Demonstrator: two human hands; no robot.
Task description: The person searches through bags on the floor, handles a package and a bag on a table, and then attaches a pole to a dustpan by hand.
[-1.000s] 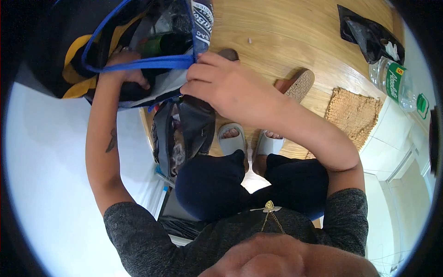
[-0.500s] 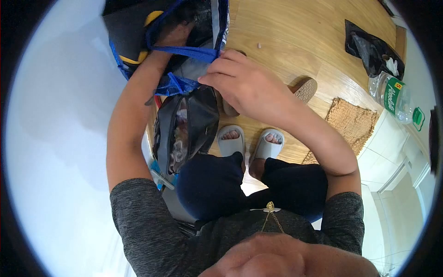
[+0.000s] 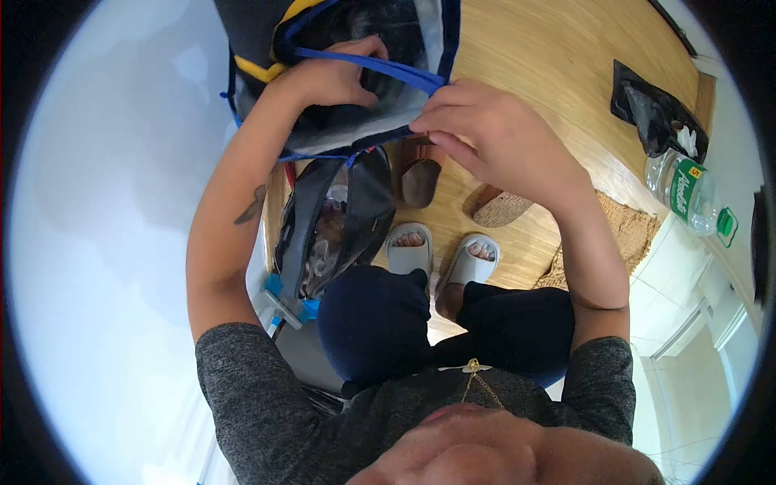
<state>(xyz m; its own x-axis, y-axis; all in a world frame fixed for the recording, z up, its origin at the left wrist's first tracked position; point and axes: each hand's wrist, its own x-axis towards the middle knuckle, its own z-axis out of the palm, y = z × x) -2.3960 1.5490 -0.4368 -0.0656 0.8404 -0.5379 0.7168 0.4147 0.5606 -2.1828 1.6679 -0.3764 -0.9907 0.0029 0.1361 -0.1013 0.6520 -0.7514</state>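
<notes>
A large shopping bag (image 3: 447,40) with a white lining, blue trim and a blue strap (image 3: 372,63) gapes at the top of the view. My left hand (image 3: 335,78) is inside its mouth, under the strap, thumb and fingers apart with nothing visible between them. My right hand (image 3: 485,125) pinches the bag's rim at the right, where the strap joins it. Something black with yellow edging (image 3: 257,69) shows at the bag's left. Just below stands a black bag (image 3: 368,202), its top unzipped and clear plastic-like contents partly visible.
Brown shoes (image 3: 420,182) lie on the wooden floor (image 3: 533,48) near my slippered feet. At the right are a woven mat (image 3: 622,234), a large clear bottle (image 3: 691,190) with a green label, and a black plastic bag (image 3: 655,105). A blue-and-grey brush-like tool (image 3: 283,307) sits by my left knee.
My left hand has drawn back from deeper in the shopping bag, and its fingers now show. The bag has shifted right and its mouth is wider; my right hand moved right with the rim.
</notes>
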